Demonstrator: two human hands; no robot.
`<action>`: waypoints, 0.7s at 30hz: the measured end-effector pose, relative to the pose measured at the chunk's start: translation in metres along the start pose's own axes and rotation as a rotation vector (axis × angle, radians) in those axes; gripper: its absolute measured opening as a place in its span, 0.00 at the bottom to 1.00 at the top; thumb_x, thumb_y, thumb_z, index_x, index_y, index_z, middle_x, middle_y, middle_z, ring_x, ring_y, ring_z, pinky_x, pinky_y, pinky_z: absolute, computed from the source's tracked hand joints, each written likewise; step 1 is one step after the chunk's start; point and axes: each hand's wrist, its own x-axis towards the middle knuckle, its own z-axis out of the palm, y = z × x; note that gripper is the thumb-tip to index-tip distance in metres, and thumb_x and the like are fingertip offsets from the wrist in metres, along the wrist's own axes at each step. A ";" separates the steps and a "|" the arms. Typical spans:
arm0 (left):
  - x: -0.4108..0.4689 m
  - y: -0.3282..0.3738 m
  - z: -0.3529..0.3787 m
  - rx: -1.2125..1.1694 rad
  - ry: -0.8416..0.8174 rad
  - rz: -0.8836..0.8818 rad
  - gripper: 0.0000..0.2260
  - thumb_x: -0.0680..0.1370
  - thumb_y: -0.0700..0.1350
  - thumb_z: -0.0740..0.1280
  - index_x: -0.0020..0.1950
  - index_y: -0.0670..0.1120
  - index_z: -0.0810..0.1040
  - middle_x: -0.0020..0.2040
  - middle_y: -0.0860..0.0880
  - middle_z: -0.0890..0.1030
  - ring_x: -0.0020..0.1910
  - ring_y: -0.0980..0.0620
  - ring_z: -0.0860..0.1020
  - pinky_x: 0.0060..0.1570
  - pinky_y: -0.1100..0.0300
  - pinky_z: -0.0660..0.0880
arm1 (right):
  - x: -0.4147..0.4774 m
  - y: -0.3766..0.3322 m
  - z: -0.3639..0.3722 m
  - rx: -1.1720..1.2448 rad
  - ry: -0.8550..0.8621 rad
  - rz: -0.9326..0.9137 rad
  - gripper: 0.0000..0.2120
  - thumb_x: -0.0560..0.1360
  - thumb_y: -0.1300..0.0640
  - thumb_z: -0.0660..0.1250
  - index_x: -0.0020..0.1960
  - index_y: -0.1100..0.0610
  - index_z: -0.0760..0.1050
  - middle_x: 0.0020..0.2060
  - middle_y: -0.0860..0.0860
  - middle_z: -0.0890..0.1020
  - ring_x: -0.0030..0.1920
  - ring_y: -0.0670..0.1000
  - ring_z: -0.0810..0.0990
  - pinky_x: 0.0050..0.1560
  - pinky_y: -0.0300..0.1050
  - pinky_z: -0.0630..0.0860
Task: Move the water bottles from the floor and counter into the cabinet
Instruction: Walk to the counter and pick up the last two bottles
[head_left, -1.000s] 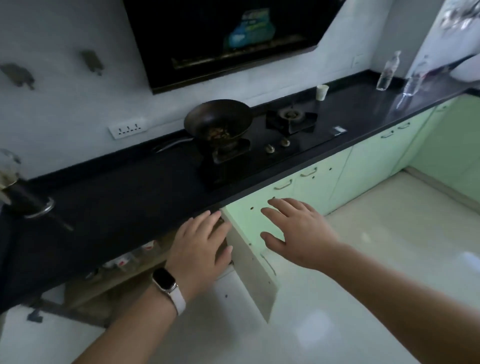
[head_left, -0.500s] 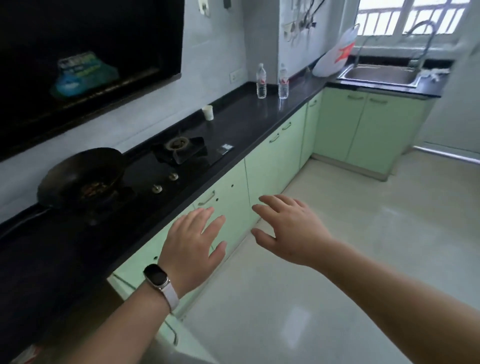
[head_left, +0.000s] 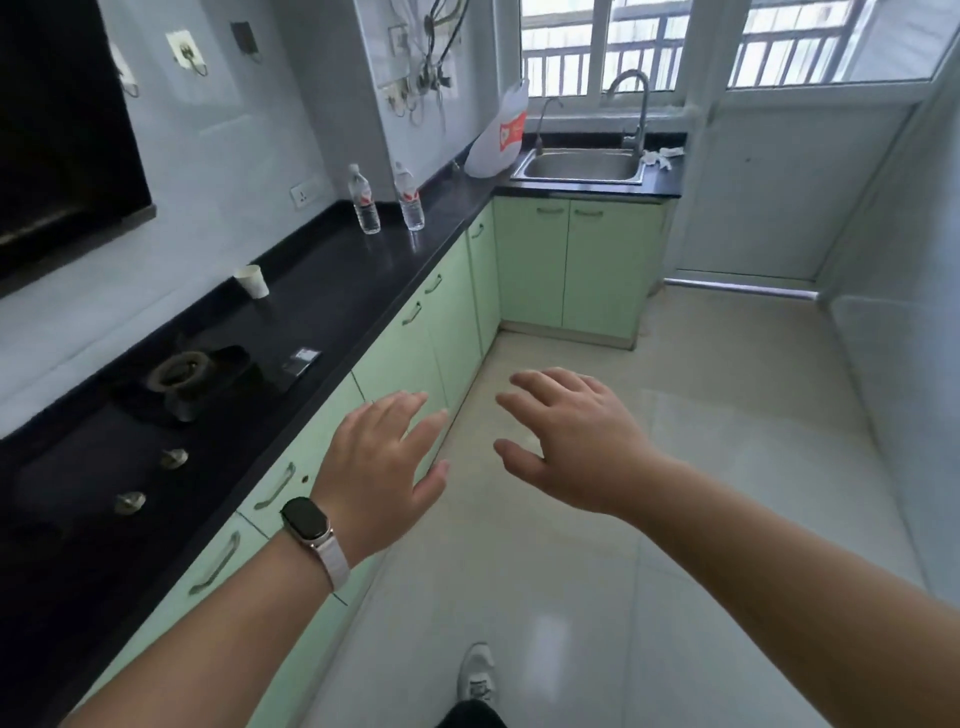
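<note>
The fingers (head_left: 540, 384) of the right hand (head_left: 576, 441) are spread wide and hold nothing; the left hand (head_left: 379, 467), with a watch (head_left: 307, 522) at its wrist, is spread and empty too. Both hover over the floor (head_left: 701, 441) beside the green cabinet doors (head_left: 405, 358). Far along the black worktop (head_left: 322, 291), two water bottles (head_left: 363, 200) stand upright, near each other but apart, left of the sink (head_left: 579, 165).

A home kitchen: a long black stone counter (head_left: 322, 291) runs from nine toward twelve o'clock over pale green cabinet doors (head_left: 400, 364), with a black gas hob (head_left: 192, 374) at nine and a steel sink (head_left: 582, 166) under a barred window (head_left: 675, 47) at one.
</note>
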 end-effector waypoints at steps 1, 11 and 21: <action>0.011 -0.004 0.008 -0.011 0.001 0.014 0.21 0.76 0.55 0.61 0.63 0.46 0.80 0.63 0.42 0.79 0.63 0.41 0.77 0.62 0.43 0.72 | 0.006 0.008 0.004 -0.010 0.011 0.011 0.26 0.75 0.37 0.55 0.62 0.51 0.78 0.61 0.51 0.80 0.61 0.57 0.77 0.62 0.52 0.73; 0.164 -0.069 0.113 -0.117 -0.021 0.136 0.23 0.76 0.55 0.60 0.65 0.45 0.80 0.64 0.42 0.79 0.63 0.39 0.77 0.62 0.43 0.71 | 0.115 0.099 0.045 -0.109 -0.039 0.155 0.26 0.74 0.39 0.56 0.63 0.53 0.77 0.61 0.52 0.80 0.62 0.58 0.76 0.61 0.53 0.73; 0.299 -0.141 0.178 -0.161 0.021 0.233 0.22 0.76 0.56 0.60 0.64 0.46 0.80 0.63 0.43 0.80 0.62 0.40 0.78 0.63 0.43 0.68 | 0.237 0.163 0.066 -0.205 0.000 0.224 0.26 0.73 0.39 0.58 0.63 0.53 0.77 0.60 0.53 0.80 0.61 0.59 0.77 0.59 0.53 0.74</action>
